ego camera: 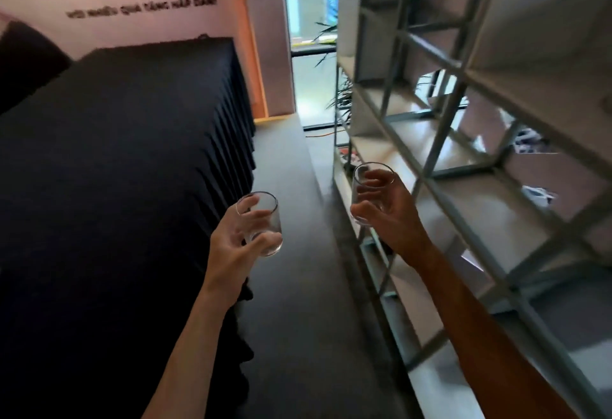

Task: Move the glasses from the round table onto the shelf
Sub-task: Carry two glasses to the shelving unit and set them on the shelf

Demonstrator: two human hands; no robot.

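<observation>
My left hand [236, 240] grips a clear empty glass [265, 220], held upright over the dark floor beside a black-draped table. My right hand [390, 210] grips a second clear empty glass [366, 187], thumb and fingers curled round its side, just in front of the grey metal-framed shelf [440, 140]. The shelf runs along the right side, its pale boards set in open compartments. The round table is not in view.
A long table under a black pleated cloth [132, 153] fills the left. A narrow dark floor aisle [298, 253] runs between it and the shelf. A plant [341, 94] and a window stand at the far end. Small items lie in a far shelf compartment.
</observation>
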